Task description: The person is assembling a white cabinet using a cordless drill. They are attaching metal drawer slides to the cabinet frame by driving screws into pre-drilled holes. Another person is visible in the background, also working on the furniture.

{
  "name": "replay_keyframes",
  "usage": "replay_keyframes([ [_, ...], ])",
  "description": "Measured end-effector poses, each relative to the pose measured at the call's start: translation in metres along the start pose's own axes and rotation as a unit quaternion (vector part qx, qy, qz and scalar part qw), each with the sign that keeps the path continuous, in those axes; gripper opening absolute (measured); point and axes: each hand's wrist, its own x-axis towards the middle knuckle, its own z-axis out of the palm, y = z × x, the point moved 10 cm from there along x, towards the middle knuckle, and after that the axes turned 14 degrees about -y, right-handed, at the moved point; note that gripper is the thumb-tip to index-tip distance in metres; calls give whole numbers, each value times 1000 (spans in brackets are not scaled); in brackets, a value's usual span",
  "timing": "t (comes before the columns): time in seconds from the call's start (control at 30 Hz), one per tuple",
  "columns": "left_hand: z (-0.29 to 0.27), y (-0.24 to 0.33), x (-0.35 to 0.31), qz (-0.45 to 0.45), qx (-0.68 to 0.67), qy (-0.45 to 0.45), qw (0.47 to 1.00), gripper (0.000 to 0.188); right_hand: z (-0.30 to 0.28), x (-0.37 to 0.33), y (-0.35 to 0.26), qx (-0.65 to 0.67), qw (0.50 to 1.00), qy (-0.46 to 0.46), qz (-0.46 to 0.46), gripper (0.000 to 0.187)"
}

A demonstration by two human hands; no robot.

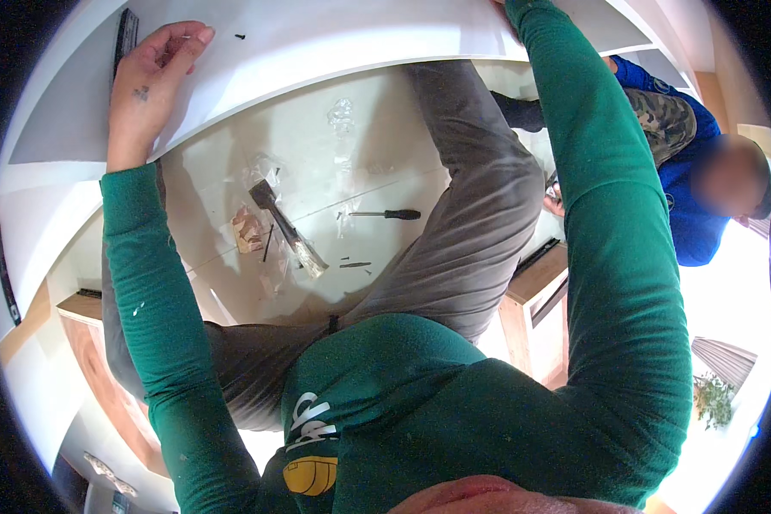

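Note:
My left hand (pixel 152 90) is raised over the white cabinet panel (pixel 343 43), beside a black metal rail (pixel 127 38) on the inner side wall. Its fingers are curled in, with thumb and forefinger close together; whatever may be between them is hidden. A small dark screw (pixel 240 37) lies on the white surface just right of this hand. Only a sliver of my right hand (pixel 507 19) shows at the top edge, by the far part of the cabinet, and its fingers are out of sight.
On the floor between my legs lie a screwdriver (pixel 387 214), a hammer-like tool (pixel 287 227), several small screws and clear plastic bags (pixel 341 116). A co-worker in blue (pixel 702 206) is at the right. Wooden drawer parts (pixel 535 295) stand beside my leg.

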Motion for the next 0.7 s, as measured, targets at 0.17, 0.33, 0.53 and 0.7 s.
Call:
replay_keyframes([
  [0.17,-2,2,-2,-1,5,5,1000,40,-2,-10,-4,7,1000,-17,-14,55],
  [0.33,2,15,-1,35,-14,24,999,33,-16,-70,-33,4,999,-14,-50,42],
  [0.53,29,53,-1,33,61,11,998,37,-25,-110,-84,47,985,2,-163,34],
  [0.7,43,59,-5,25,52,-3,998,38,-30,-128,-141,35,976,-19,-216,36],
])
